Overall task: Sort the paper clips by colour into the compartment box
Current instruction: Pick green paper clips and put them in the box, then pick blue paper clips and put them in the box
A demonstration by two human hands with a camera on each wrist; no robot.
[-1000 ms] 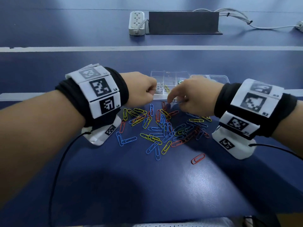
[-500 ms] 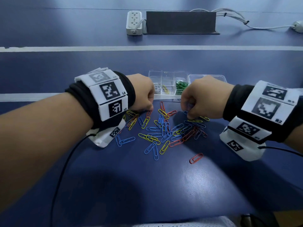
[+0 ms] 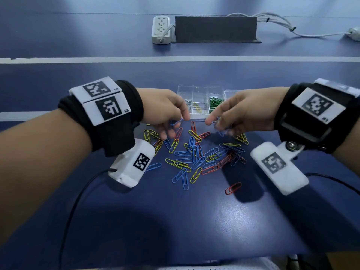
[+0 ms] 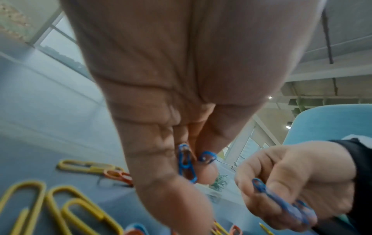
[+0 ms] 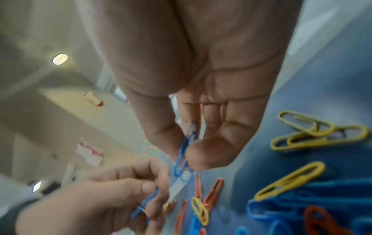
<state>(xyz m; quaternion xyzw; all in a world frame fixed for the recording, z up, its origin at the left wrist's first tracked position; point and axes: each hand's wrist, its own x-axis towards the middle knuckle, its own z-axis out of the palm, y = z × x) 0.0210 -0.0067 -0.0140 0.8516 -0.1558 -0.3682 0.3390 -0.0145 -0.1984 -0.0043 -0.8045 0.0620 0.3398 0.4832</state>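
Blue clips point(image 4: 186, 162), seemingly, in both hands point(image 3: 163, 112).

Dark blue desk point(image 3: 175, 221) with white stripes crosswise. Mid-desk: loose paper clips point(image 3: 196, 154), blue, yellow, orange. Just behind: clear compartment box point(image 3: 202, 88). Toward far edge: white power strip point(image 3: 161, 29) beside dark panel point(image 3: 215, 29), cables point(image 3: 282, 22).
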